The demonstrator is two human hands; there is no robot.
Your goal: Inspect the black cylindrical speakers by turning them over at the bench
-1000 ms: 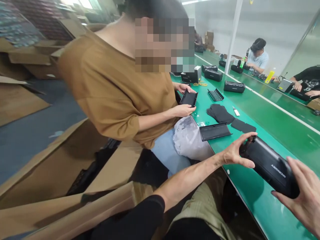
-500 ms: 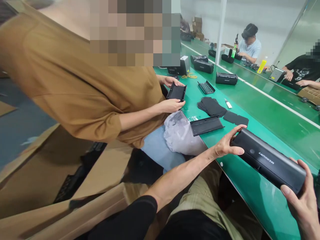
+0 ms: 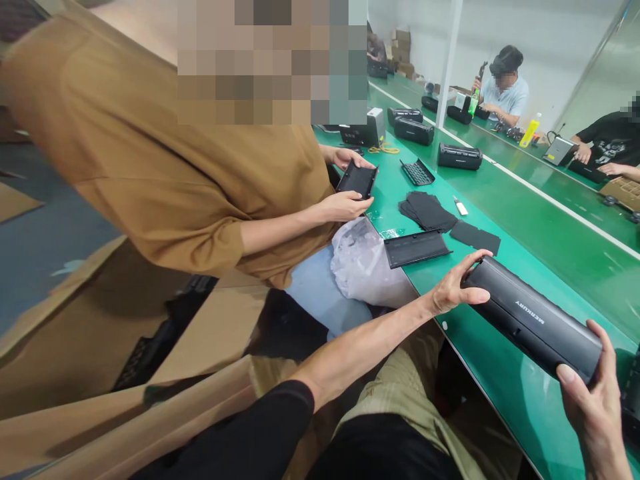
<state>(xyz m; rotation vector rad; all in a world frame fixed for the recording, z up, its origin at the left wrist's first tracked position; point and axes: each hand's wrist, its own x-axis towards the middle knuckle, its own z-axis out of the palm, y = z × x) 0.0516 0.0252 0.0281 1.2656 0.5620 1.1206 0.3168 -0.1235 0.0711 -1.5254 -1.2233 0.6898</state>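
Two hands support the black speaker (image 3: 533,319) above the green bench (image 3: 550,220): your left hand (image 3: 453,288) grips its 10 o'clock end, your right hand (image 3: 593,400) cups its 4 o'clock end, keeping it level, logo readable.

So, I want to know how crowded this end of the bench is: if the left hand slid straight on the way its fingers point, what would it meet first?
The left hand already grips the end of the black speaker, so that blocks it at once.
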